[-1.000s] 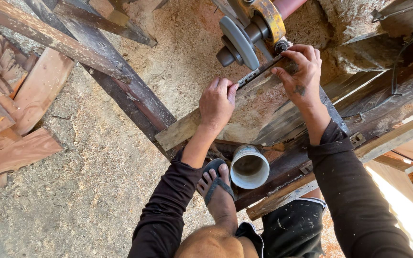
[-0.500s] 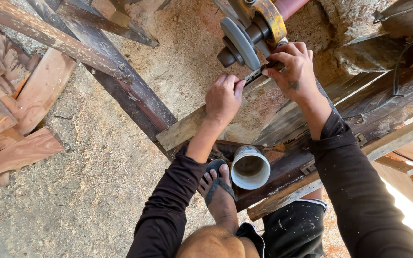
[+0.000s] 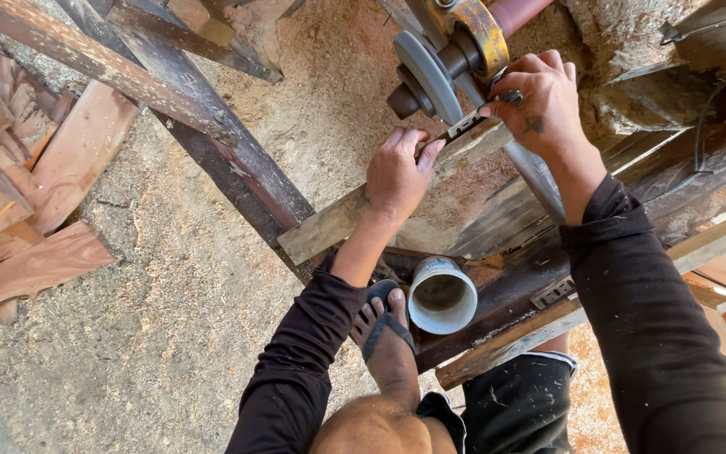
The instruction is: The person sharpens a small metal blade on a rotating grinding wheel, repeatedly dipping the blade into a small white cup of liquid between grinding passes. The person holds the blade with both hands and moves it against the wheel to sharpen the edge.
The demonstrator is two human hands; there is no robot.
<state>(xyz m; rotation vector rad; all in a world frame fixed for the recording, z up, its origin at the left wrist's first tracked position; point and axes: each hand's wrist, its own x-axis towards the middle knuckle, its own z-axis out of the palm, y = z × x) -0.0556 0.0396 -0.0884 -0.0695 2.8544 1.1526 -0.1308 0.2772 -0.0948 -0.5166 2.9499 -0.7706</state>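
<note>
- Left hand (image 3: pixel 397 172) and right hand (image 3: pixel 539 105) pinch a flat blade (image 3: pixel 464 126) against the grinding wheel (image 3: pixel 426 77), at 12 o'clock.
- Sharpening underway; next needs steady, even pressure.

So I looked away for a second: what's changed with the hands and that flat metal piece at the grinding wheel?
Both hands have slid the flat metal piece up along the frame, so its end now meets the grey grinding wheel. The left hand still grips its lower end, the right hand the upper. The white pipe, the sandalled foot and the planks have not moved.
</note>
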